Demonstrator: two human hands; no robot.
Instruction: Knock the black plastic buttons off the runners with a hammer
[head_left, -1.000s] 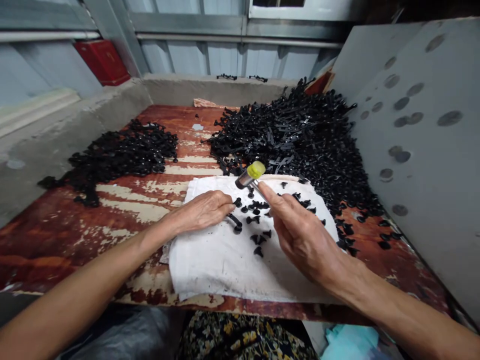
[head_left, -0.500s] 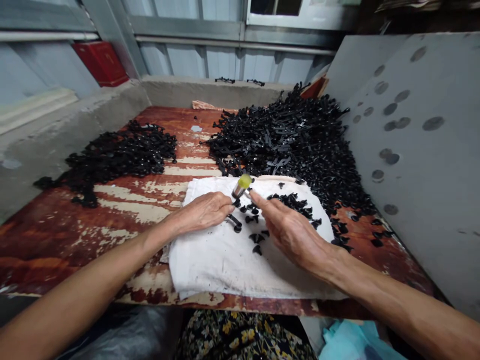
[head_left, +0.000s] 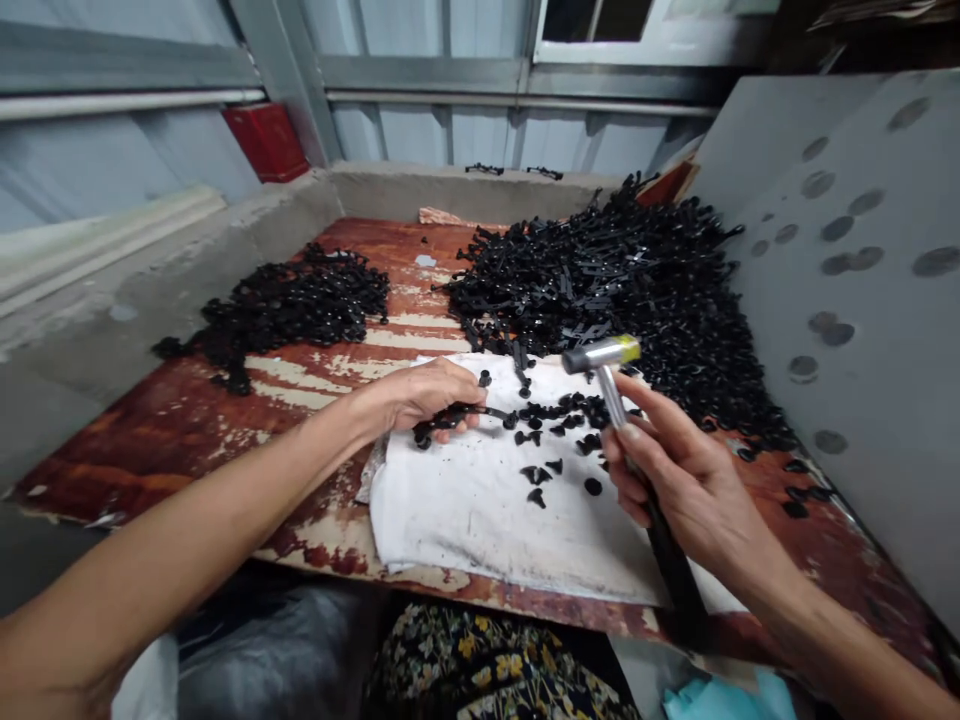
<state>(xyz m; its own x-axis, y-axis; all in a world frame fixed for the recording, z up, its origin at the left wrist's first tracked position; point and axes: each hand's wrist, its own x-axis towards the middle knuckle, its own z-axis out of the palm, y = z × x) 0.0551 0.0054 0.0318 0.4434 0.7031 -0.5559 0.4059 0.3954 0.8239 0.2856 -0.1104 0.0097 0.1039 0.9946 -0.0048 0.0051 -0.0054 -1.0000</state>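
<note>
My right hand (head_left: 686, 480) grips a small hammer (head_left: 604, 358) with a metal head and a yellow tip, raised above the white cloth (head_left: 480, 510). Its black handle runs down past my wrist. My left hand (head_left: 420, 395) is closed on a black plastic strip with parts (head_left: 450, 415) at the cloth's left edge. Several small loose black pieces (head_left: 551, 420) lie scattered on the cloth between the two hands.
A large heap of black plastic strips (head_left: 622, 270) fills the back right of the worn red board (head_left: 187, 420). A smaller black pile (head_left: 300, 300) lies at the left. A grey spotted panel (head_left: 862, 270) stands at the right. Concrete ledges border the back and left.
The hammer has swung up and to the right, away from the cloth. My left hand has pulled the black strip toward the cloth's left edge. The view has shifted a little to the left.
</note>
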